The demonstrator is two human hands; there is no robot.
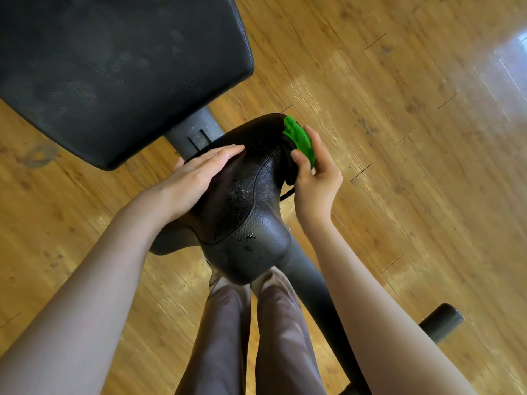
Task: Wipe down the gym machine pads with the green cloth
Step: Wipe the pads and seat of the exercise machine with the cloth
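We look down from head height on a black gym machine standing on a wooden plank floor (399,138). Nearest us is a rounded pad (245,212) of black grained leather, its top speckled with pale flecks and small wet-looking spots, with a seam curving across it. The left hand (196,172) lies flat on the pad's left flank, fingers straight and close together, the fingertips pointing toward the far end; it grips nothing, only rests on the surface. The right hand (313,178) is at the pad's right side near the far end, and it pinches the green cloth (299,141) between thumb and fingers, the thumb on the near face of the cloth and the fingers behind it. The cloth is bunched, bright green, and pressed against the upper right edge of the pad; a darker strip hangs just inside it, and we cannot tell whether that is part of the cloth or part of the machine. Beyond the rounded pad, well above it in view, sits a large flat seat pad (114,67), black and dull, with faint smudges on its surface. A dark metal post (194,129) joins the two. A thick black frame tube (319,295) runs down to the lower right, ending in a crossbar foot (440,320). Below the pad we see the person's brown-grey trousers (256,337).
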